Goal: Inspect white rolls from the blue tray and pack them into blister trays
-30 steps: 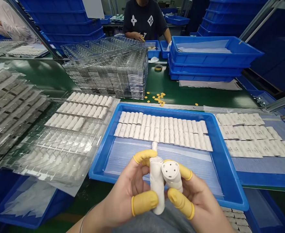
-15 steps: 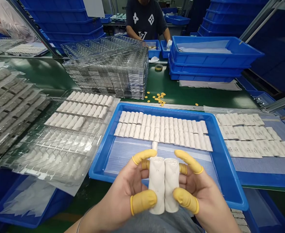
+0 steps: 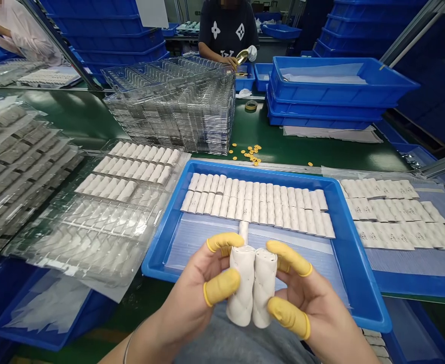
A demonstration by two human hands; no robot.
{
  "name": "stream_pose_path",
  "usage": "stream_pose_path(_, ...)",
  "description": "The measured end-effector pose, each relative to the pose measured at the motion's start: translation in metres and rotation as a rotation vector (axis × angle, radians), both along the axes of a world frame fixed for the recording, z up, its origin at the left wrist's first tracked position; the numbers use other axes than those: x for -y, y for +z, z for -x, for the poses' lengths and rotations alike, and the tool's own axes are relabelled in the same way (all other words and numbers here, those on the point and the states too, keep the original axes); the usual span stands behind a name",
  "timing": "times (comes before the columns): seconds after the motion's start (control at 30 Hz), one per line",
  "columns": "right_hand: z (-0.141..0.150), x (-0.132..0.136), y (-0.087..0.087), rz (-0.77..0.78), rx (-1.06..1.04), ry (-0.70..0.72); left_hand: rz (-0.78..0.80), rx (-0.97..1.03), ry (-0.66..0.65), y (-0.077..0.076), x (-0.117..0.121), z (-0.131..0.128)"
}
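At blue tray (image 3: 359,253), near side: you held left cylinder (image 3: 241,288) and right cylinder (image 3: 264,290) upright, side by side, seemingly touching.
Left hand (image 3: 194,280): grasped left cylinder, thumb against fingers; thumb had just shifted higher.
Right hand (image 3: 317,296): grasped right cylinder, thumb low, forefinger near top.
Cylinder tops: just tipped your way versus half a second earlier; likely let you view both ends together.
Cylinder finish: matte white, rippled walls, round ends, small holes.
Finger cots (image 3: 222,287): yellow, wrinkled.
Packed pieces (image 3: 260,199): two rows, tray's far half.
Liner (image 3: 203,245): translucent, ribbed, tray floor.

Yellow finger cots (image 3: 222,286), thin left wristband (image 3: 128,346)
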State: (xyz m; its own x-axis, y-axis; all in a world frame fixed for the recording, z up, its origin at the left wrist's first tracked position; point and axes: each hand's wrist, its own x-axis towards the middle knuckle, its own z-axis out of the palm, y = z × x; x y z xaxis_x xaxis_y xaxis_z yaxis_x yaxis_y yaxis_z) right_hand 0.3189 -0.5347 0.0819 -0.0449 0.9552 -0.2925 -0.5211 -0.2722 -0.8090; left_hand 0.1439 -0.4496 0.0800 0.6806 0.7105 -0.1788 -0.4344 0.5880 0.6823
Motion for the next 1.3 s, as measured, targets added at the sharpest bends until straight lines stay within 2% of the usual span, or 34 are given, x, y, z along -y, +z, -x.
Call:
stream_pose_path(0.23,-0.0047,-0.0045,-0.0028,-0.044,-0.027,0.051,0.004,0.043,-0.109,-0.0045,-0.0002,0.0049)
stream_pose_path(0.37,-0.0049,-0.0071,0.0013,-0.058,-0.040,0.031,0.011,0.026,-0.090,-0.0034,-0.0011,0.0057)
stream_pose_path(0.53,-0.0038,-0.0051,0.0020,-0.060,-0.021,0.020,-0.075,-0.038,-0.067,-0.0044,0.0004,0.0059)
stream_pose_path(0.73,-0.0014,-0.0036,-0.0020,-0.034,-0.053,0.002,-0.028,-0.018,-0.116,-0.0071,0.0041,0.0046)
stream_pose_path(0.9,-0.0035,-0.0057,-0.0013,-0.071,0.012,-0.024,-0.058,0.010,-0.112,-0.0020,0.0010,0.0076)
stream_pose_path(1.03,-0.0053,-0.0068,-0.0020,-0.035,-0.041,-0.016,-0.058,0.035,-0.124,-0.0019,-0.0009,0.0083)
stream_pose_path(1.2,-0.0057,-0.0039,-0.0051,-0.060,0.075,-0.051,-0.092,-0.037,-0.086,-0.0060,0.0009,0.0081)
stream_pose_path(1.3,-0.0046,-0.0024,-0.0061,-0.063,0.041,-0.025,-0.053,0.010,-0.129,-0.0062,0.0018,0.0063)
